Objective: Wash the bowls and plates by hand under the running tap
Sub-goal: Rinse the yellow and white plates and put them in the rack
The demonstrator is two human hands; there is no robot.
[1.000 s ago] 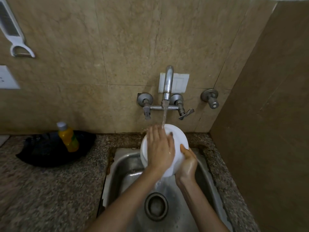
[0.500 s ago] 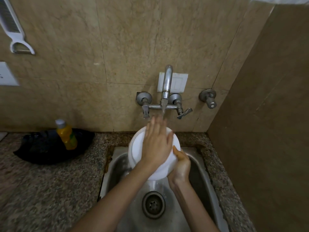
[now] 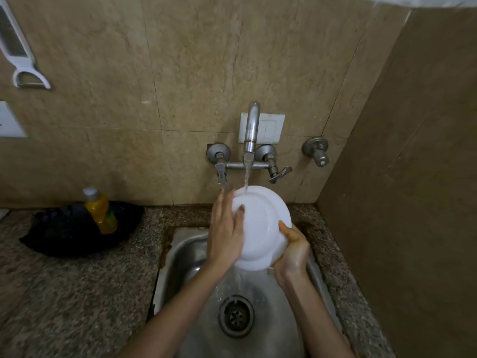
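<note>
White plate (image 3: 260,223) is up over the sink (image 3: 180,254), tilted w/ its face toward the viewer and its far rim right under the tap (image 3: 251,127). The water (image 3: 246,174) lands on that far rim, and drips fall off the near edge into the basin.

Left hand (image 3: 224,233) lies flat on the plate's left side w/ fingers straight and pointing away; its thumb rests on the plate's face. Right hand (image 3: 293,249) grips the near-right rim, fingers curled round behind & thumb over the front. Both hands are on the plate, one on each side and apart from each other.

Drain (image 3: 236,316) sits near in the wet steel basin, btwn the two forearms.

Speckled stone bench (image 3: 77,293) runs round the sink. On its far left lies a black bag (image 3: 64,233), w/ a yellow bottle (image 3: 102,211) standing on it, white cap on. A white peeler (image 3: 23,65) hangs on the tiled wall, far left. Behind the tap is a white switch plate (image 3: 271,127), and a separate valve (image 3: 317,151) sticks out of the wall to its right.
</note>
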